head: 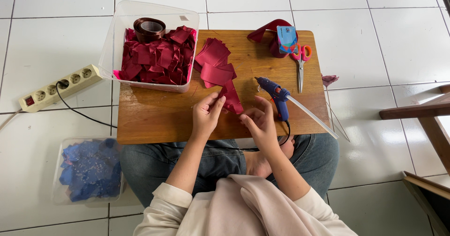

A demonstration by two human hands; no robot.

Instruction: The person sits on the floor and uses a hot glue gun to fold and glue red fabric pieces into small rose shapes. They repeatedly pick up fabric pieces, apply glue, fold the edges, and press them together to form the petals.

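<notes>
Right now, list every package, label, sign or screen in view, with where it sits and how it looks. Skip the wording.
Card label: far right of the wooden board, on the dark red ribbon roll, beside the scissors; rectangular, light blue with small coloured marks.
Sticker: far rim of the clear plastic box of red fabric pieces; small, pale, rectangular.
No signs or screens.
</notes>
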